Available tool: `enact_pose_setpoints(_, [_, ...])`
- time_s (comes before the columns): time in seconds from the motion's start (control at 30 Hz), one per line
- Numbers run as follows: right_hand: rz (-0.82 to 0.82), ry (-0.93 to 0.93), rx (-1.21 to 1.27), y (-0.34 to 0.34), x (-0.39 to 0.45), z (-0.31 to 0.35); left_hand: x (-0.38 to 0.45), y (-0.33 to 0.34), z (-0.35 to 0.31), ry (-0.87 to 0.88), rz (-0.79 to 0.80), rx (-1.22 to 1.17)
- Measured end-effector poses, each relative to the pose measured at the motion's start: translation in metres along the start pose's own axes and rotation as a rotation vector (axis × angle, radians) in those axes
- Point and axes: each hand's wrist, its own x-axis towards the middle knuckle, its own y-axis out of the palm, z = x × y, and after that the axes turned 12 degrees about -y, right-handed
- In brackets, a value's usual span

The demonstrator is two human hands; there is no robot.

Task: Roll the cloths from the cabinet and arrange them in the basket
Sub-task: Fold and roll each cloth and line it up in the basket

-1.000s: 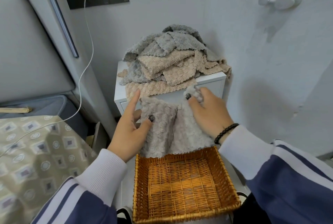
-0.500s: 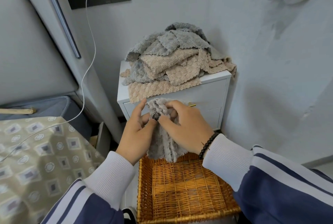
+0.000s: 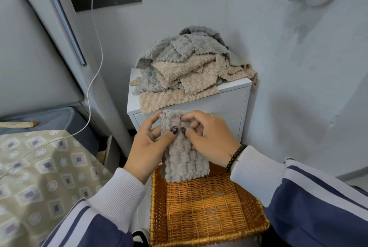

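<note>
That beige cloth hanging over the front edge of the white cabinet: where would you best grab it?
Probably by the scalloped hem of the beige cloth, pinched from the front and below. That strip droops free over the cabinet edge, while the rest lies pinned under the pile of cloths, so pull gently.

The basket (image 3: 201,207) floor was left open; its 12 o'clock rim was blocked by the hanging cloth (image 3: 184,159).

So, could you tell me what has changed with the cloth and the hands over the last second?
The grey cloth, spread wide a second ago, has been folded lengthwise into a narrow strip. The right hand moved left to meet the left hand; both now pinch the strip's top edge above the basket. Unchanged: the cloth pile on the cabinet, and the basket holds no cloths.
</note>
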Motion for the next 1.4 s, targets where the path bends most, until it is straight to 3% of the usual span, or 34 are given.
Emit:
enact_pose_setpoints(0.17, [-0.183,0.114,0.025,-0.013,0.004,-0.007,-0.001,-0.003,-0.005,-0.002,-0.008,-0.095])
enact_pose_setpoints(0.27, [-0.195,0.229,0.143,-0.02,0.006,-0.013,-0.001,-0.007,-0.008,0.004,0.005,-0.189])
enact_pose_setpoints(0.5, [-0.098,0.465,0.846,-0.028,0.003,-0.014,-0.002,-0.014,-0.013,-0.007,0.031,-0.292])
enact_pose_setpoints(0.6, [-0.09,0.472,0.8,-0.034,0.0,-0.017,0.001,-0.017,-0.01,0.033,-0.028,-0.121])
enact_pose_setpoints(0.7, [-0.198,0.459,0.76,-0.04,0.0,-0.021,0.003,-0.015,-0.004,0.083,-0.097,0.062])
enact_pose_setpoints(0.83, [-0.348,0.568,0.968,-0.032,-0.005,-0.027,0.001,-0.007,0.002,0.114,-0.149,0.094])
enact_pose_setpoints(1.0, [-0.121,0.682,1.046,-0.005,-0.019,-0.021,0.0,0.0,-0.003,0.139,-0.185,-0.035])
enact_pose_setpoints(1.1, [-0.106,0.677,1.05,0.003,-0.021,-0.019,0.003,-0.001,-0.003,0.134,-0.239,-0.026])
enact_pose_setpoints(1.23, [-0.107,0.637,0.892,-0.011,-0.017,-0.024,0.006,-0.006,0.0,0.133,-0.321,0.17])
enact_pose_setpoints(1.4, [-0.017,0.515,0.717,-0.043,-0.009,-0.026,0.008,-0.011,-0.008,-0.06,-0.125,0.122])
